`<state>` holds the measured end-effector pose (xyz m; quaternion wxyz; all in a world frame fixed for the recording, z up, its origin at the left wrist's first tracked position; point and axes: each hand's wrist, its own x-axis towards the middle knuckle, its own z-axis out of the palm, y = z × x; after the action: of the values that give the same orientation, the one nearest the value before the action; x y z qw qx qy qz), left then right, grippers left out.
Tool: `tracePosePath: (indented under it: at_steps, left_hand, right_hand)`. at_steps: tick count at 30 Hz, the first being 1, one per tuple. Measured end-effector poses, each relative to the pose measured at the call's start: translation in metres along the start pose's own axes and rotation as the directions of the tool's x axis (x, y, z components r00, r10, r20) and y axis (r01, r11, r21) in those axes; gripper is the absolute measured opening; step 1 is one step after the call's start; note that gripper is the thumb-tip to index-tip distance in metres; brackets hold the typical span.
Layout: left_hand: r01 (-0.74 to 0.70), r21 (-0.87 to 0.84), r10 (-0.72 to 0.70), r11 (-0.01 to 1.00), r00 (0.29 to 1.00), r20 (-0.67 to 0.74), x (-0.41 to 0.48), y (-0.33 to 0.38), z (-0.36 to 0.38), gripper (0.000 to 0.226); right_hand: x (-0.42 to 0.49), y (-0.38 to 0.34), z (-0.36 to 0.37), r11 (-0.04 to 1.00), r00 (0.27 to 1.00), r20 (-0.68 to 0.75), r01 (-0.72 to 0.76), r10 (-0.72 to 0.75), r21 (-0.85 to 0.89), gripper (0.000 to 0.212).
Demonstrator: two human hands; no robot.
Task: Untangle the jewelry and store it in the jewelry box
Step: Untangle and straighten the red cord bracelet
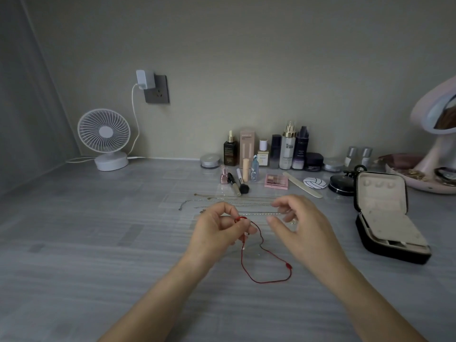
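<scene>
thin red cord bracelet dangles from left hand's fingertip pinch, loop trailing onto grey table. right hand hovers beside, fingers loose, apparently empty. cord looks light, limp, snag-prone; best taken near knots. open black jewelry box stands right.

We show a surface with a grey, wood-grained finish and a faint sheen. The cord is thin red thread, matt. The chains are fine metal, silvery or gold-toned, glinting in places. The box has a smooth black, leather-like shell and a pale, matt, cloth-like lining. The fan is white matt plastic. The bottles look glossy; we cannot tell glass from plastic.
</scene>
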<state>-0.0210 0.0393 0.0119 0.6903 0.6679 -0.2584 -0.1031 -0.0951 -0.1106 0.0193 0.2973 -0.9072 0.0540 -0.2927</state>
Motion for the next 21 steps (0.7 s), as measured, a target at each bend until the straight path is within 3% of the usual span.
tracePosePath:
  at_steps: [3, 7, 13, 21]
  left_hand:
    - [-0.022, 0.006, 0.022, 1.000, 0.999, 0.028, -0.001, 0.004, 0.003, 0.025]
    - [-0.042, 0.100, 0.036, 0.994, 0.997, 0.067, -0.002, 0.003, 0.004, 0.025]
    - [-0.015, 0.194, -0.012, 0.981, 0.990, 0.140, -0.005, 0.000, 0.000, 0.025]
    - [0.159, -0.059, -0.142, 0.986, 0.962, 0.232, -0.008, 0.002, -0.008, 0.013]
  right_hand:
    - [0.004, -0.014, -0.003, 0.994, 0.993, 0.084, 0.080, -0.086, 0.076, 0.008]
    - [0.010, -0.017, 0.000, 0.988, 0.971, 0.183, 0.154, -0.152, 0.004, 0.009]
    - [0.013, -0.020, 0.001, 0.987, 0.958, 0.247, 0.156, -0.142, -0.039, 0.008]
    - [0.011, -0.016, 0.000, 0.997, 0.979, 0.201, 0.029, -0.044, 0.075, 0.010]
